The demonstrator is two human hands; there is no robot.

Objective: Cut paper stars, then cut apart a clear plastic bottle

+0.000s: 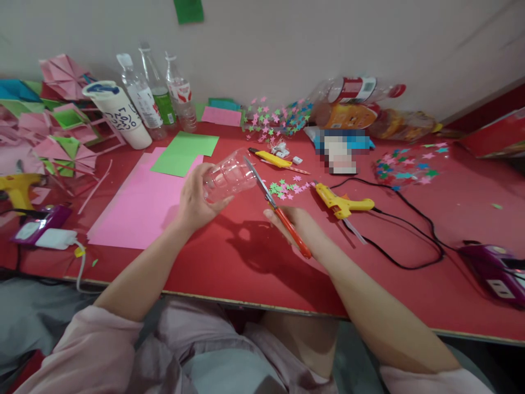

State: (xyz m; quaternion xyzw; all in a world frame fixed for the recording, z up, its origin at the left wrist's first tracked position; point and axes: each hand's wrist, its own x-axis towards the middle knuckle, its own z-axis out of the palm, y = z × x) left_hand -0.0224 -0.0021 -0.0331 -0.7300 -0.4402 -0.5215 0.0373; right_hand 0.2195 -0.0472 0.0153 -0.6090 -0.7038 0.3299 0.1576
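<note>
My left hand (199, 197) is wrapped round a clear plastic bottle piece (232, 175), tilted above the red table with its cut end to the right. Red-handled scissors (287, 221) are gripped in my right hand (301, 230). Their blades point up and away, with the tips at the right rim of the bottle piece; whether they touch it I cannot tell. Beyond the scissors lies a scatter of green and pink paper stars (283, 189). A yellow utility knife (270, 157) rests behind the bottle piece.
Pink sheets (131, 202) and green paper (186, 153) lie at left. Bottles (180, 96) and a white tumbler (123, 117) stand behind. A yellow glue gun (342, 202) trails its black cord at right; purple power strips (496, 271) sit near the table's edge. Star-covered plastic pieces (410, 164) lie farther back.
</note>
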